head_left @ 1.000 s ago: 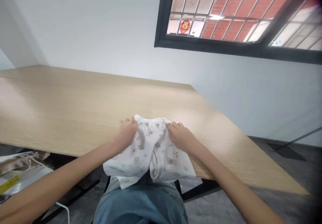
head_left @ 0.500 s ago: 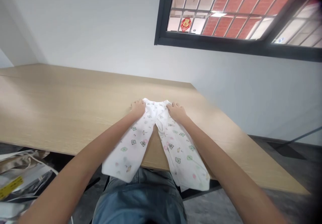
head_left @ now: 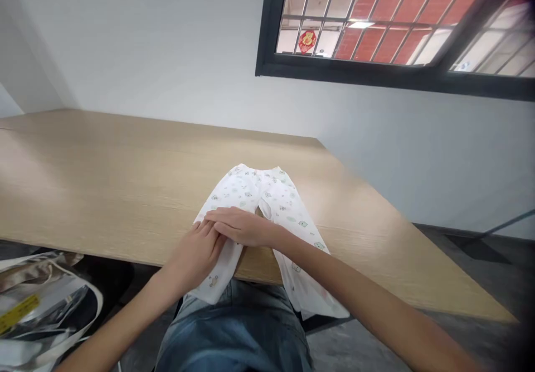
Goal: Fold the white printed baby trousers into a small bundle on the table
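White baby pants (head_left: 288,207) with small printed animals and leaves lie spread on the table, waistband away from me. Both legs reach toward me and hang over the front edge. My left hand (head_left: 203,249) rests on the left-side leg, its fingers stretched out. Across that same leg lies my right hand (head_left: 242,226), flat, its fingertips meeting or overlapping those of my left. Neither hand grips the cloth. The two hands and forearms hide part of both legs.
The light wooden table (head_left: 104,182) runs along the wall, with a slanted edge on the right. A bag (head_left: 90,310) with packaged items stands below at the left. A barred window (head_left: 355,68) is in the wall at upper right.
Both hands have left the waistband corners and come toward me. My right hand has crossed to the left-side leg, beside my left hand. The pants have stayed in place.
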{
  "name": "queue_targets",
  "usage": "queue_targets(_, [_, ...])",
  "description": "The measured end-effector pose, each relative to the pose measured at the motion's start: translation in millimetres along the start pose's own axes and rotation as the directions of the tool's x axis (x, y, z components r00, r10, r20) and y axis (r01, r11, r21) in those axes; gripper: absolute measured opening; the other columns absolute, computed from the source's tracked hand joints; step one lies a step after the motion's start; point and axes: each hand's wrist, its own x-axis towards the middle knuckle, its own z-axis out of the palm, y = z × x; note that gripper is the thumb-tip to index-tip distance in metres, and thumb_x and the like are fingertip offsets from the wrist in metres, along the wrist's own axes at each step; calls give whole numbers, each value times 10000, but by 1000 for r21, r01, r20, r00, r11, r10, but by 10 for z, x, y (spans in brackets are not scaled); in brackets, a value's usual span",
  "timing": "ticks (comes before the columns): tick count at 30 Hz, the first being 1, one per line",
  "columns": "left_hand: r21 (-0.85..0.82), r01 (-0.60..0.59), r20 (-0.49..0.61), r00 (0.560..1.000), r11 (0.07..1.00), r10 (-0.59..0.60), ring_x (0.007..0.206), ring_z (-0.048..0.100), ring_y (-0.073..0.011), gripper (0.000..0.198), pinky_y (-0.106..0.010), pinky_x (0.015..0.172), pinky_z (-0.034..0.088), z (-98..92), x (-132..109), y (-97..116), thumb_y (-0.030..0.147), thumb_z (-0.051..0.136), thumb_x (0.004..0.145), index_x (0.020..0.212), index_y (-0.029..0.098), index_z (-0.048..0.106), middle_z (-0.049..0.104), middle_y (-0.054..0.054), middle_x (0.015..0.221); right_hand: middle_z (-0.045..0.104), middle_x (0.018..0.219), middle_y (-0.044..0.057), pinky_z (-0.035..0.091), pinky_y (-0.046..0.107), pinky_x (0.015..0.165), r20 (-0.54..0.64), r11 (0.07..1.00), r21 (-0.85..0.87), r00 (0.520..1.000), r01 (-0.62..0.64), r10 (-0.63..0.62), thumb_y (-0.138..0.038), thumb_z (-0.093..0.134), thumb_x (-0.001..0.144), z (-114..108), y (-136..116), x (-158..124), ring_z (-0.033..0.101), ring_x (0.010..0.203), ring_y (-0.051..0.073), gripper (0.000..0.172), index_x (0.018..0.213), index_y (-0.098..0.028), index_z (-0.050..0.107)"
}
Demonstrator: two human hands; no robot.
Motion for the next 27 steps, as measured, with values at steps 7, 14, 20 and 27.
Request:
queue_targets(7, [159,73,-303,953,985,-22,1227,442,-281,479,-432,931,437,166,-673,364,315,320,934,1367,109,328,452,-120,1354,291,1440,147,169,513,1058,-78,905,-113,912,-410,404,-237,251,955,-78,718,467,254,1319,276,454,1375,-79,321])
queue_targets(14, [28,123,-293,950,992,-110,1044,580,-261,397,-419,822,488,-34,-687,404,381,311,937,1176,165,545,613,-79,1176,376,1406,30,295,321,1055,-75,884,34,881,-466,467,-367,215,965,-408,733,19,362,1272,176,482,1360,-158,395])
queue_targets(20, [-406,-9,-46,999,914,-10,1160,493,-213,366,-385,977,414,-259,-62,873,321,340,929,1212,181,526,542,-64,1272,411,1383,13,265,404,1072,-122,820,244,822,-518,556,-466,287,945,-495,425,-991,364,1271,217,496,1333,-201,443])
queue_targets(27, [-422,-112,123,976,900,179,1292,337,-280,522,-452,1073,276,137,749,1560,371,343,926,1306,20,415,419,-169,1368,316,1431,-32,144,399,1121,77,813,192,834,-550,546,-549,310,911,-447,565,-1148,224,1337,238,553,1359,-243,416])
